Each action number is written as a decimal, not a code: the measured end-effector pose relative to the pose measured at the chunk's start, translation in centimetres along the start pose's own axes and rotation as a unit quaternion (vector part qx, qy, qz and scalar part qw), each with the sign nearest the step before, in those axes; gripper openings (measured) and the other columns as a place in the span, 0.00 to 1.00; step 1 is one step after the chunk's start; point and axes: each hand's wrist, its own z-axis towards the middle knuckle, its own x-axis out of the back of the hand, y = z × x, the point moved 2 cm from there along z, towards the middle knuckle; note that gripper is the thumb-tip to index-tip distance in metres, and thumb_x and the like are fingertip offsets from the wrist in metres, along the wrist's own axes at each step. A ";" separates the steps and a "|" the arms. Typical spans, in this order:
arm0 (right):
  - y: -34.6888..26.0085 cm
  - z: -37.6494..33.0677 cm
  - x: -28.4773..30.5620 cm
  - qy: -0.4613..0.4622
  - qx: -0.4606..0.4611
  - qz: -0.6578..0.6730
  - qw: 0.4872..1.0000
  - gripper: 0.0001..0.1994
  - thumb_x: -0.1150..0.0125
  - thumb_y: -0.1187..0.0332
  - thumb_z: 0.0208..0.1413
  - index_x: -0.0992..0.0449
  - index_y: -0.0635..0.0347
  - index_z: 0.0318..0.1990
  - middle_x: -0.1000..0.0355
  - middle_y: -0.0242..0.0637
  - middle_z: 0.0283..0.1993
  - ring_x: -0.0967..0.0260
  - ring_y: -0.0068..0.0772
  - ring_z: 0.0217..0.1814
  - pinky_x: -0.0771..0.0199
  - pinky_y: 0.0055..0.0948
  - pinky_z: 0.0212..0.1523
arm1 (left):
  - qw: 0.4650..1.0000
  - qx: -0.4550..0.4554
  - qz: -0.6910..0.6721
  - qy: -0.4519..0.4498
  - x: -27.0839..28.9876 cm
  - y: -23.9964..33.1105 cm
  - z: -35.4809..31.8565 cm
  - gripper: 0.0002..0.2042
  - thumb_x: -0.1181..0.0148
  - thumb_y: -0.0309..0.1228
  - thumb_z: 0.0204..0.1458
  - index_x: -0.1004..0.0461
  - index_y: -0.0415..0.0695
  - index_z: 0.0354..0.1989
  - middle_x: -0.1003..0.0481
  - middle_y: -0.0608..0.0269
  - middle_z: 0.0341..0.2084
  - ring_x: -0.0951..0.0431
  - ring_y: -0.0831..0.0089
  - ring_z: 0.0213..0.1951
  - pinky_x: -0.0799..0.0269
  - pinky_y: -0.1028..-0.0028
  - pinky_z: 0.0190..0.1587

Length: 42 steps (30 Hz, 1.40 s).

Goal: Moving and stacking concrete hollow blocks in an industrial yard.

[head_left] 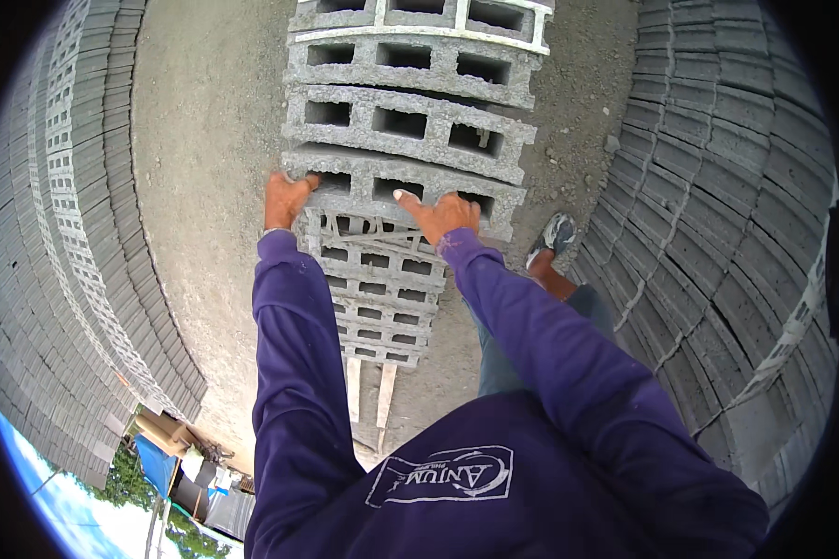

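Note:
A grey concrete hollow block (362, 186) lies across the near end of a row of similar blocks, its holes facing up. At its left end my left hand (289, 199) is closed on it, thumb hooked at the left hole. My right hand (446, 216) grips the near side toward the right end. The right thumb reaches the middle hole and the fingers bend over at the right hole, partly hidden. Just beyond, another hollow block (359, 116) lies almost against the held one. Between my forearms, a lower stack of hollow blocks (373, 287) shows its holes.
Tall walls of stacked blocks stand on the left (103, 214) and right (690, 205). Wooden planks (386, 396) stick out under the lower stack. My foot in a dark shoe (557, 235) stands on gravelly ground at the right. A blue tarp (154, 464) hangs at the lower left.

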 end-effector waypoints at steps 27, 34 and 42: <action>17.0 -37.9 45.3 0.336 0.036 -0.103 0.935 0.21 0.32 0.58 0.34 0.27 0.73 0.23 0.31 0.54 0.22 0.32 0.55 0.35 0.31 0.46 0.41 | 0.948 -0.317 0.014 -0.025 -1.9 32.2 -46.1 0.29 0.38 0.43 0.52 0.40 0.28 0.15 0.37 0.45 0.12 0.41 0.60 0.17 0.47 0.57 0.24; 28.3 -46.1 55.9 0.396 -0.102 -0.040 0.912 0.23 0.31 0.59 0.34 0.28 0.74 0.27 0.32 0.57 0.27 0.33 0.58 0.37 0.32 0.47 0.40 | 0.806 -0.568 -0.071 -0.151 -8.9 42.4 -53.8 0.21 0.39 0.39 0.53 0.40 0.38 0.18 0.43 0.48 0.09 0.40 0.49 0.13 0.44 0.56 0.19; 41.1 -48.2 61.6 0.301 -0.192 0.071 0.931 0.30 0.28 0.57 0.33 0.24 0.76 0.42 0.28 0.61 0.41 0.31 0.57 0.49 0.32 0.40 0.50 | 0.777 -0.549 -0.014 -0.308 -16.3 50.7 -62.1 0.21 0.38 0.40 0.54 0.35 0.32 0.25 0.38 0.49 0.12 0.38 0.49 0.14 0.44 0.57 0.19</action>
